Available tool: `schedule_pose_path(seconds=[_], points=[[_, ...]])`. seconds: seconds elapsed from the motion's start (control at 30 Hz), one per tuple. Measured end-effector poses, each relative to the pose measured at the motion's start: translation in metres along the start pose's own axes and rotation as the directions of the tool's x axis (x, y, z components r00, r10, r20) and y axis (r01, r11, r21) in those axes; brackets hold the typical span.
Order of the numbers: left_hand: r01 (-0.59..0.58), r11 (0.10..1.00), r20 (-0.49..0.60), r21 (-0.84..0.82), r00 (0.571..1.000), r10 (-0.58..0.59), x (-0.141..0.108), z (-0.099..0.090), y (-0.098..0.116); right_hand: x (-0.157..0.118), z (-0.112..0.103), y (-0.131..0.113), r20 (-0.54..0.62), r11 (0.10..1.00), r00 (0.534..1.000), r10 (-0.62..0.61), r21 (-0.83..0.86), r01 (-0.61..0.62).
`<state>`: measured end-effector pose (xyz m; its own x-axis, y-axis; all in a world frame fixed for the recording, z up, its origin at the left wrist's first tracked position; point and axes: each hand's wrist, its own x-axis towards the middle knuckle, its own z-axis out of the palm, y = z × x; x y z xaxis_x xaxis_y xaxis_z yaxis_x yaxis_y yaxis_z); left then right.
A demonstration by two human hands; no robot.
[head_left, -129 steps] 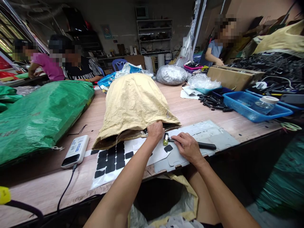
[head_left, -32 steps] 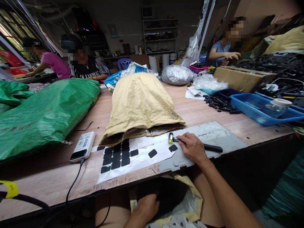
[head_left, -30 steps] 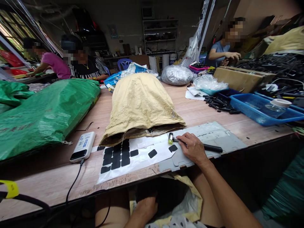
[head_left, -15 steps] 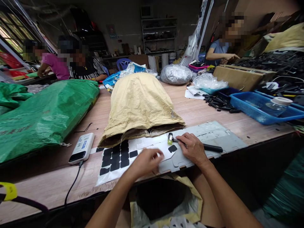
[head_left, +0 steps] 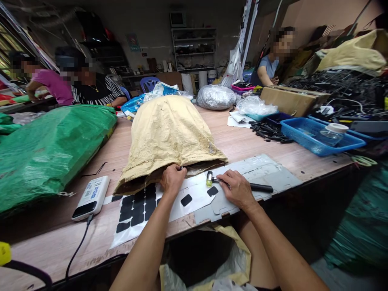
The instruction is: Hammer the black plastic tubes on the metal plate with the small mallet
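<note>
My left hand (head_left: 173, 178) is closed at the mouth of the yellow sack (head_left: 169, 129), with a small dark piece at its fingertips that is too small to name. My right hand (head_left: 236, 188) is wrapped round the shaft of a small hammer (head_left: 261, 187), whose yellow-tipped head points left over the grey board (head_left: 273, 173). Black rounded squares (head_left: 138, 207) stick to a white sheet beneath the sack's mouth. Two loose-looking black squares (head_left: 186, 200) lie on white paper between my hands.
A white power bank (head_left: 91, 198) with a cable lies left, beside a green sack (head_left: 57, 141). Blue tray (head_left: 321, 135), black parts (head_left: 269, 131) and a carton (head_left: 291, 101) are at right. Three people sit across. An open sack (head_left: 242, 258) is below the table edge.
My left hand has moved forward from above the white paper to the yellow sack's mouth and closed. My right hand still holds the hammer. The whole view has shifted slightly.
</note>
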<state>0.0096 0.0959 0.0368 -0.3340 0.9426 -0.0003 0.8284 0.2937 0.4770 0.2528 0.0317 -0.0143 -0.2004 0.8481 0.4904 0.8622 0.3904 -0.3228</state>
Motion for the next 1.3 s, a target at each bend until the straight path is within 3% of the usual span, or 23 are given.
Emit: schedule_pose_path(seconds=[0.1, 0.17, 0.3, 0.4, 0.5, 0.63, 0.8, 0.97, 1.3], points=[[-0.068, 0.997, 0.055, -0.038, 0.996, 0.070, -0.015, -0.013, -0.014, 0.000, 0.001, 0.001, -0.008, 1.000, 1.000, -0.008, -0.001, 0.008], [-0.180, 0.980, 0.082, -0.079, 0.979, 0.187, -0.033, -0.015, -0.026, 0.000, 0.001, 0.001, -0.008, 1.000, 1.000, -0.009, -0.009, 0.009], [-0.451, 0.864, 0.101, -0.223, 0.871, 0.480, -0.072, -0.002, -0.044, -0.001, 0.001, 0.001, -0.007, 0.999, 1.000, -0.021, -0.028, 0.021], [-0.554, 0.789, 0.037, -0.264, 0.812, 0.582, -0.087, 0.012, -0.050, -0.002, 0.001, 0.001, -0.016, 0.996, 0.998, -0.057, -0.063, 0.056], [-0.588, 0.763, -0.005, -0.269, 0.793, 0.610, -0.088, 0.017, -0.052, -0.003, 0.000, 0.000, -0.048, 0.990, 0.995, -0.087, -0.116, 0.081], [-0.605, 0.743, 0.019, -0.286, 0.771, 0.636, -0.084, 0.015, -0.051, -0.004, -0.008, -0.005, -0.085, 0.989, 0.991, -0.104, -0.112, 0.094], [-0.599, 0.744, 0.060, -0.297, 0.766, 0.640, -0.082, 0.013, -0.051, -0.008, -0.030, -0.025, -0.118, 0.994, 0.991, -0.069, 0.081, 0.079], [-0.595, 0.747, 0.063, -0.296, 0.768, 0.637, -0.081, 0.014, -0.051, -0.017, -0.041, -0.042, -0.044, 0.959, 0.995, -0.091, 0.265, 0.100], [-0.584, 0.755, 0.065, -0.299, 0.776, 0.627, -0.082, 0.016, -0.052, -0.029, -0.036, -0.050, 0.000, 0.990, 0.992, -0.126, 0.068, 0.126]])
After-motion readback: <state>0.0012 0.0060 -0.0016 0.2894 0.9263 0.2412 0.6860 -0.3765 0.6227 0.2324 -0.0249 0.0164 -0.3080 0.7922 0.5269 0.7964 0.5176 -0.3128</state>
